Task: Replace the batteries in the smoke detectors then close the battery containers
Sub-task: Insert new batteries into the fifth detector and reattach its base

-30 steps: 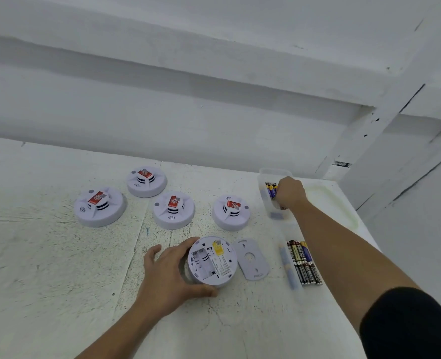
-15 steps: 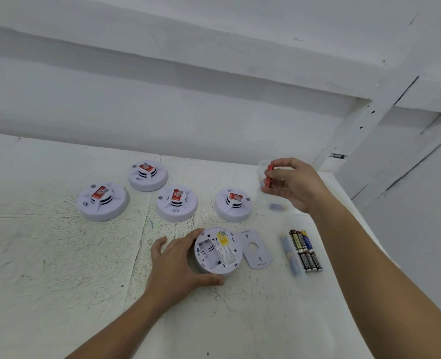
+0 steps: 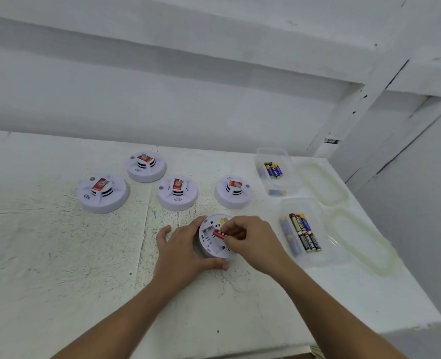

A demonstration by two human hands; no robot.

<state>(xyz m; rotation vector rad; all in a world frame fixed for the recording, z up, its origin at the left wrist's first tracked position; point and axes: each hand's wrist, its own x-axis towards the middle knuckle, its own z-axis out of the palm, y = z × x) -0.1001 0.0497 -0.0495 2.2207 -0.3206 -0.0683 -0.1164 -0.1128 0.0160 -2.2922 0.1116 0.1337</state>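
Now your right hand (image 3: 253,239) is the one that matters: it pinches a red battery (image 3: 218,234) between thumb and fingertips, the other fingers curled in behind, and holds it just above the open back of the upturned smoke detector (image 3: 207,246) near the front middle of the tabletop (image 3: 84,268). The battery's long axis runs from upper left to lower right in the view. Its free end points left toward your left hand (image 3: 185,252) and over the battery bay (image 3: 207,230), which sits on the left half of the detector, just beneath and beyond that tip. So the coming move looks like a short drop down and leftward, with the battery turned until it lines up with a slot; which way the slots run, and which end is positive, I cannot tell from here. Your left hand grips the detector by its left rim, thumb along the near edge and forefinger curved round the far side, bracing it on the tabletop. Your right forearm comes in low from the lower right, knuckles up and fingertips angled down at the bay. Four more detectors (image 3: 178,191) stand face up farther back, well apart from both hands, and a clear tub of batteries (image 3: 320,259) lies just to your right.
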